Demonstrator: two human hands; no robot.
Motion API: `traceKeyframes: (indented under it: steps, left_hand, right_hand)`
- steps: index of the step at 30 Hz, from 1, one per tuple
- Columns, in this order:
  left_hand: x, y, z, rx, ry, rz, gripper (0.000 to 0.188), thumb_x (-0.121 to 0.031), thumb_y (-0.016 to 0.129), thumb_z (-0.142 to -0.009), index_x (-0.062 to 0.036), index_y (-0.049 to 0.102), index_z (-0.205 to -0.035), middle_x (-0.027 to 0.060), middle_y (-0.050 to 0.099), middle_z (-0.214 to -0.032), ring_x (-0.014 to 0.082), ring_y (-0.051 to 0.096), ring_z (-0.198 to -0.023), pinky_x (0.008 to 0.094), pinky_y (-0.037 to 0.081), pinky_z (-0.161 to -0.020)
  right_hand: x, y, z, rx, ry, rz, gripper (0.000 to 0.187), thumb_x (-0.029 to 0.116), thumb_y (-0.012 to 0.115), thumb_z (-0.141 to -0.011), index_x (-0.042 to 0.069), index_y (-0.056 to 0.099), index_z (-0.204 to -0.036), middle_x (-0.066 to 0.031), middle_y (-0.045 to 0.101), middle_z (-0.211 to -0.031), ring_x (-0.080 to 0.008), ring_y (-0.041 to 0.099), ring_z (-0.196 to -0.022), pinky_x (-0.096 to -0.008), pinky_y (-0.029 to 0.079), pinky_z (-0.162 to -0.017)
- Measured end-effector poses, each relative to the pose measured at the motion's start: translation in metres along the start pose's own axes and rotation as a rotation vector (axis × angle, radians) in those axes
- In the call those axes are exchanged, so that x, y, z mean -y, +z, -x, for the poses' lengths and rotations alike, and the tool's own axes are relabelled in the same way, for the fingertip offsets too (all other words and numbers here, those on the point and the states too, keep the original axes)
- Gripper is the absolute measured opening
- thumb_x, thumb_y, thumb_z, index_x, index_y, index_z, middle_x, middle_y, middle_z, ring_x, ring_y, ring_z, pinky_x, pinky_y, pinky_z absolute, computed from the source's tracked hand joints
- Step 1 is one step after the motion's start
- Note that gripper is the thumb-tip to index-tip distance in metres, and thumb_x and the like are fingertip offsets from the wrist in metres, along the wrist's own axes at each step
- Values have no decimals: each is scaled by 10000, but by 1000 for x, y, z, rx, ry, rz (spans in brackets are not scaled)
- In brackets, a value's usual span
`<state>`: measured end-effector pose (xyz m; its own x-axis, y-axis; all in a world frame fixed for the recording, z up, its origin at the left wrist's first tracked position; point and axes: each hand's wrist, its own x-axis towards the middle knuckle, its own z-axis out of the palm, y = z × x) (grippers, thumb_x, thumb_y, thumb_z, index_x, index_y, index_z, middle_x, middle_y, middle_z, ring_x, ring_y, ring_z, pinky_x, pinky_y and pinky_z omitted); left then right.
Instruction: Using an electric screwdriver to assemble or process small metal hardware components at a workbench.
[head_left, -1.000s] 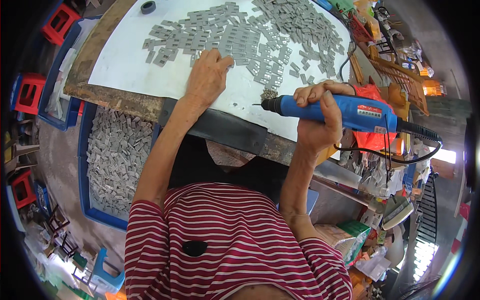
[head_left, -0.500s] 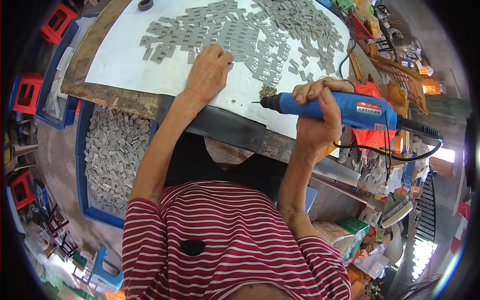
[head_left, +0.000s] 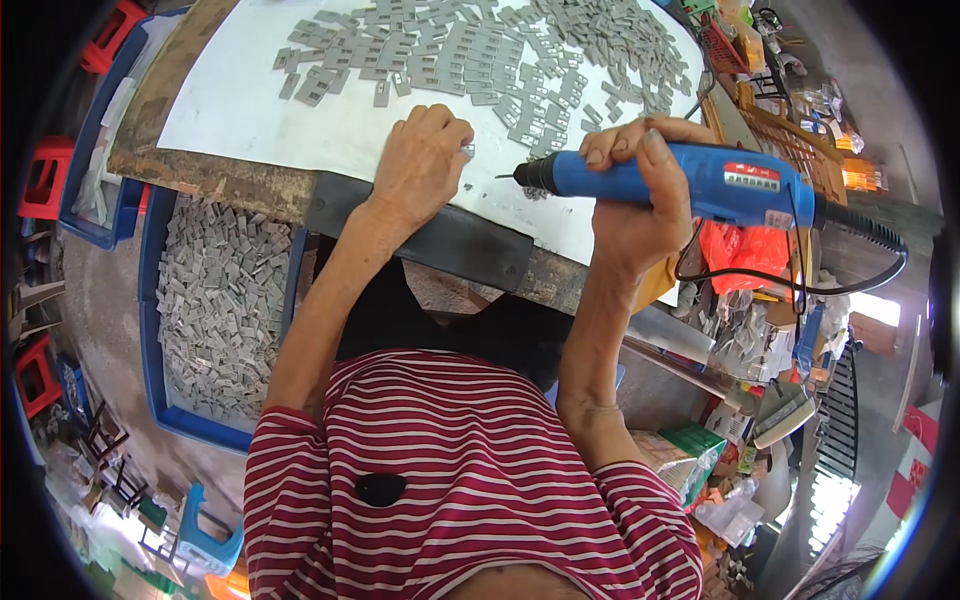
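My left hand (head_left: 425, 160) is closed over the white sheet near the table's front edge. Its thumb and forefinger pinch a small grey plastic piece (head_left: 468, 150), mostly hidden by the fingers. In my right hand (head_left: 645, 195) lies a blue electric screwdriver (head_left: 690, 182), gripped around its body and pointing left. Its thin bit (head_left: 504, 176) ends a short way right of the pinched piece, apart from it. A little heap of small screws (head_left: 537, 193) shows partly behind the screwdriver's black nose. Flat grey pieces (head_left: 465, 60) lie in rows beyond my hands.
A denser pile of grey pieces (head_left: 610, 45) covers the far right of the white sheet (head_left: 240, 90). On the left, a blue crate (head_left: 152, 340) holds many grey pieces. The screwdriver's black cable (head_left: 870, 285) loops at right, by a red plastic bag (head_left: 745, 255). Red stools (head_left: 48, 178) stand at far left.
My left hand has drawn back from the laid-out pieces toward the table's front edge with the small piece. The screwdriver has moved a little farther away, now partly covering the screws.
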<state>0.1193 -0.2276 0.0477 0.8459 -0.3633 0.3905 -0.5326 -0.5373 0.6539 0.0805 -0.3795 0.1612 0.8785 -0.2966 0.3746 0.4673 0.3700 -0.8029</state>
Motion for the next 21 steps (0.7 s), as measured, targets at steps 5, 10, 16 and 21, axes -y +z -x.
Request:
traceKeyframes:
  steps: [5, 10, 16, 21]
  left_hand:
    - [2, 1, 2, -67, 8, 69, 174, -56, 635, -685, -43, 564, -843, 95, 507, -851, 271, 492, -850, 368, 411, -746]
    - [1, -1, 4, -75, -25, 96, 173, -41, 629, -682, -30, 551, -836, 98, 506, -836, 276, 491, -834, 365, 410, -749]
    - [3, 2, 3, -77, -48, 109, 162, -16, 628, -673, -27, 540, -809, 87, 502, -786, 264, 493, -786, 347, 418, -714]
    - [2, 1, 2, -71, -59, 94, 151, -14, 630, -673, -30, 546, -798, 83, 507, -769, 258, 499, -772, 342, 423, -706]
  right_hand:
    - [-12, 11, -11, 51, 7, 102, 211, 32, 574, -739, -19, 467, -914, -127, 518, -650, -227, 528, -538, -363, 456, -574]
    - [-26, 21, -22, 36, 27, 104, 240, -9, 652, -691, -38, 489, -864, -135, 543, -635, -211, 569, -509, -314, 488, -505]
    - [-36, 29, -25, 85, -4, 193, 209, -3, 659, -686, -46, 510, -825, -133, 568, -617, -204, 589, -499, -297, 496, -482]
    - [-40, 30, -25, 96, 14, 224, 187, -1, 663, -686, -42, 523, -804, -125, 576, -619, -193, 597, -502, -282, 495, -478]
